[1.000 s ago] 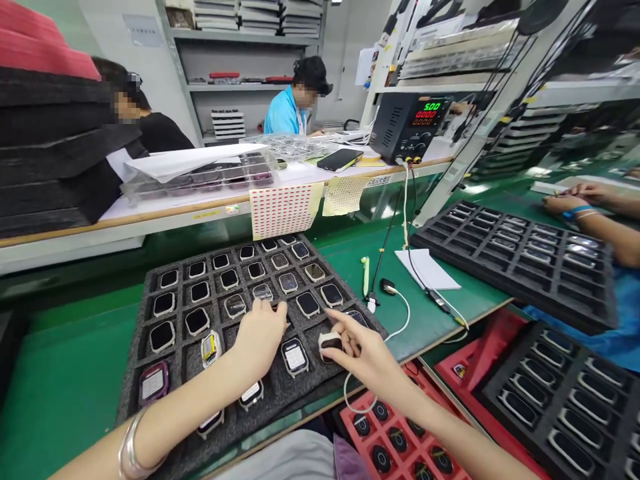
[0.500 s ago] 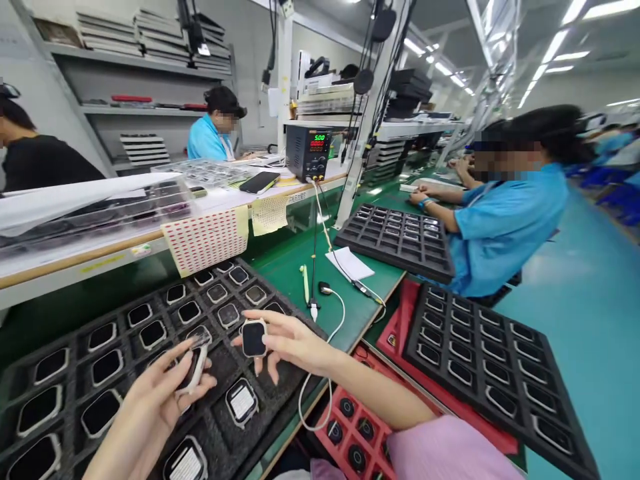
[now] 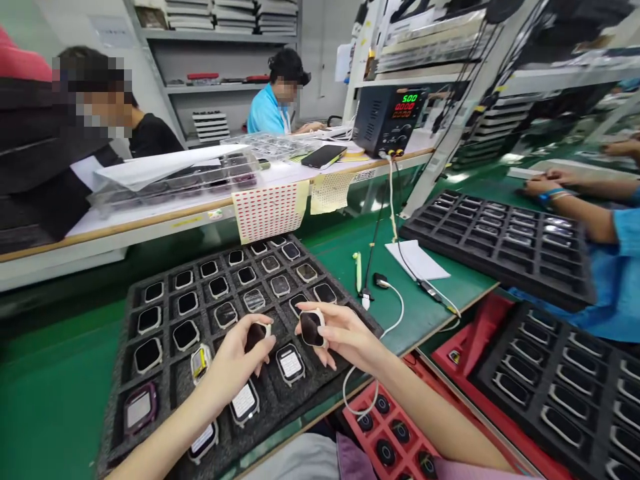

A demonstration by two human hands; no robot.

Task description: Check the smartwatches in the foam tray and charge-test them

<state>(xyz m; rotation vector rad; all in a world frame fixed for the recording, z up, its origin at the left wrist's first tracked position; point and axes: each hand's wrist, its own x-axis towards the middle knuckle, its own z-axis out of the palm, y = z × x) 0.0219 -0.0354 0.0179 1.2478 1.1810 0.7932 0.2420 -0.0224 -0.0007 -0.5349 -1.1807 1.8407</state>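
Over the black foam tray (image 3: 113,413), my left hand (image 3: 235,360) is closed around a smartwatch case (image 3: 258,333) with a dark screen and pale frame. My right hand (image 3: 350,337) pinches a second smartwatch case (image 3: 312,328), screen facing me, a short way to the right of the first. Many similar cases lie in the tray's compartments. Between and below my hands, one case with a white label (image 3: 291,365) sits in its slot. A case with a yellow strip (image 3: 201,363) rests beside my left forearm, and a dark purple one (image 3: 141,409) is at the near left.
A power supply (image 3: 387,123) and a phone (image 3: 324,157) stand on the shelf ahead. A white cable (image 3: 400,303) loops right of the tray. More black trays (image 3: 500,243) and a red tray (image 3: 367,450) of round parts lie to the right. Co-workers sit nearby.
The view has swung left, so the scene sits further right. My left hand has turned its case so the dark screen shows and brought it nearer the right one. Both hands keep their cases.
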